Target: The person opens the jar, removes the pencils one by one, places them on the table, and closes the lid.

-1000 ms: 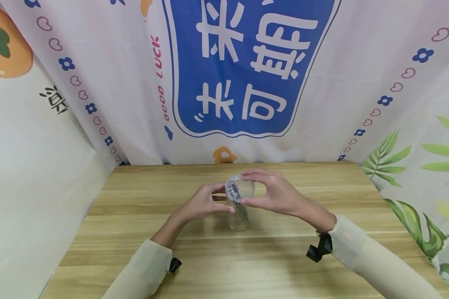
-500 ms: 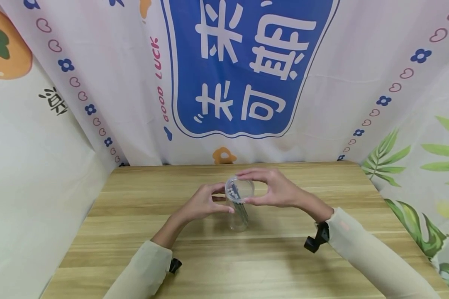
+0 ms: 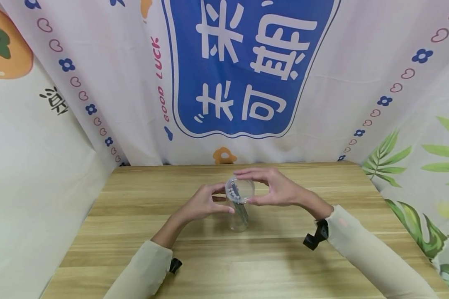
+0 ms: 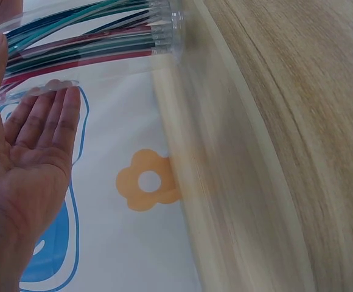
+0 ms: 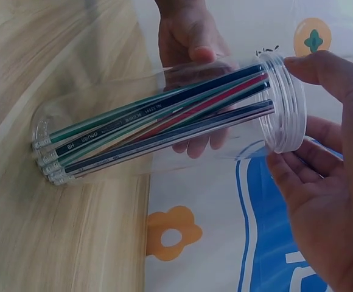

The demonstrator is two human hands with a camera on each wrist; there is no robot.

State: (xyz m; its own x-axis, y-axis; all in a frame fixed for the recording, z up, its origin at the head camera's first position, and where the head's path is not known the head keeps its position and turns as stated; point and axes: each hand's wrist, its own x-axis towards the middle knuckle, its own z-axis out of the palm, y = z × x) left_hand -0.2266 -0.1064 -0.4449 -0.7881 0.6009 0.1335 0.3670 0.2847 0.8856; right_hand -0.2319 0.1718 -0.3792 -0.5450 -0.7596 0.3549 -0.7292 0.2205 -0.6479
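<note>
A clear plastic jar point(image 3: 238, 227) stands upright on the wooden table. Inside it, several pencils point(image 5: 164, 115) lean together, dark, green and red, with pale metal-like ends at the jar's bottom. A clear ridged lid point(image 5: 290, 103) covers the mouth. My left hand point(image 3: 201, 202) holds the jar's upper body from the left, thumb in front and fingers behind. From the right, my right hand point(image 3: 278, 189) grips the lid's rim between thumb and fingers. The right wrist view also shows the left hand point(image 5: 192, 42) behind the see-through jar wall.
The wooden table point(image 3: 153, 178) extends around the jar. A printed curtain point(image 3: 321, 137) with a blue panel hangs along its back edge, and leaf-patterned cloth point(image 3: 415, 166) hangs at the right. Black wrist cameras point(image 3: 316, 236) sit under the sleeves.
My right fingers have shifted slightly round the lid, the index finger leftward and the thumb rightward, and the right wrist has moved a little left. The left hand and jar stay put.
</note>
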